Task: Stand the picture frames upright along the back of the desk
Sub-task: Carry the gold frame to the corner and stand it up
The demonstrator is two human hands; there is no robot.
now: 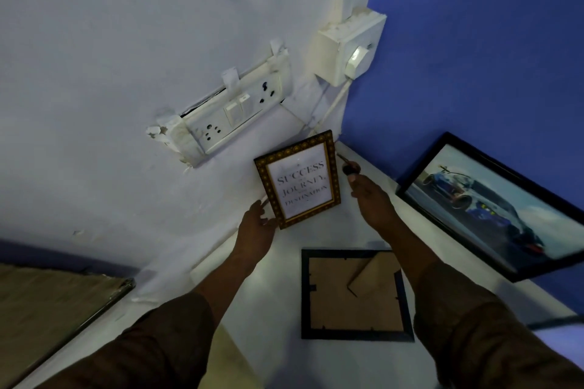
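A small gold-patterned frame (298, 179) with a "Success" quote stands upright in the corner against the pale wall. My left hand (256, 224) touches its lower left edge with the fingers apart. My right hand (368, 196) hovers just right of the frame, apart from it, fingers loosely spread. A dark blue frame (355, 294) lies face down on the white desk (278, 278), its cardboard back and stand showing. A large black frame (493, 204) with a blue car picture leans against the blue wall on the right.
A loose white socket and switch panel (227, 114) hangs off the wall above the desk. A white switch box (352, 47) with a cable sits in the corner. A small dark object (349, 167) lies behind the gold frame. A brown board (57, 303) lies at the left.
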